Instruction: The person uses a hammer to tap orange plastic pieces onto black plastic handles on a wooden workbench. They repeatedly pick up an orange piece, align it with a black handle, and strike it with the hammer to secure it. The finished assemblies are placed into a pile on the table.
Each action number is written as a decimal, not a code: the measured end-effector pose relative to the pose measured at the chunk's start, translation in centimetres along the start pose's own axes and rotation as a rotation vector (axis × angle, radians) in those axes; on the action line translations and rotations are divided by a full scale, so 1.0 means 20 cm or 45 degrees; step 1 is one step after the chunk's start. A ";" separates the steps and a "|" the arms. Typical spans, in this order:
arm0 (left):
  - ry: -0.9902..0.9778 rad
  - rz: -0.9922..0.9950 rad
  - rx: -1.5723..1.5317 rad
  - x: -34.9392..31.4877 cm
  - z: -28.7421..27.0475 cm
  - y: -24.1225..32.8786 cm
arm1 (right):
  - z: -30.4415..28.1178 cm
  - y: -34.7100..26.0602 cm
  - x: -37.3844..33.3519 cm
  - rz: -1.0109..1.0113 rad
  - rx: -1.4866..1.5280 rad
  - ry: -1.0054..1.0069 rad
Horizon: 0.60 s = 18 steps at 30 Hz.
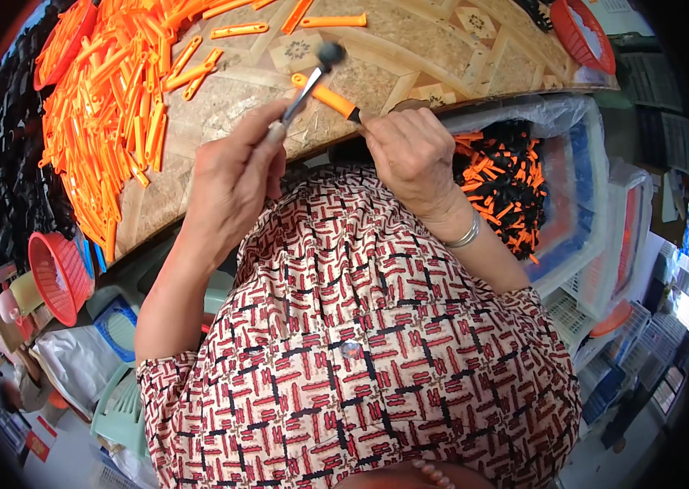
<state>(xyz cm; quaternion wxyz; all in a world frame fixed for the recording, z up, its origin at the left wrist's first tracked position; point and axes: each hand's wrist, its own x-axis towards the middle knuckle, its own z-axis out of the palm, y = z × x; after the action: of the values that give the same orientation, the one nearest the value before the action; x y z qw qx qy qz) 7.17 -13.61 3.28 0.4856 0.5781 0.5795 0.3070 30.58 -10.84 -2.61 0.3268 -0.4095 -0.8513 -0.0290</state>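
My left hand [238, 167] is closed around a small mallet [304, 92] with a metal shaft and a dark, rounded head that is slightly blurred. The mallet's head is raised near the table's front edge. Between the thumb and fingers of my right hand [411, 147] is the black end of an orange plastic handle [330, 99]. That handle points up and left, with a hole at its far end, and passes close to the mallet's shaft. What my right fingers cover of the black part is hidden.
Loose orange handles [112, 106] are heaped on the patterned table [409, 61], left. Black parts [6, 163] lie beyond them. A plastic-lined bin [576, 196] at right holds orange-and-black pieces. Red baskets [61, 277] stand around the table; a green chair [120, 411] is lower left.
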 end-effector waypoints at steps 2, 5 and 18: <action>0.092 0.144 -0.149 -0.03 0.00 0.03 | 0.02 0.01 -0.01 -0.006 0.020 0.041; 0.139 0.352 0.164 -0.08 0.01 0.04 | 0.01 -0.01 0.00 -0.010 0.022 0.024; 0.226 0.387 0.348 -0.12 -0.02 0.02 | 0.00 0.00 -0.01 -0.020 0.029 0.005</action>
<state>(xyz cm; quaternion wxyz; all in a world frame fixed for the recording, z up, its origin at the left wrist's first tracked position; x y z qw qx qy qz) 6.56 -15.67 4.35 0.2979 0.6899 0.5623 0.3451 30.66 -11.05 -2.64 0.3328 -0.3991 -0.8541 -0.0226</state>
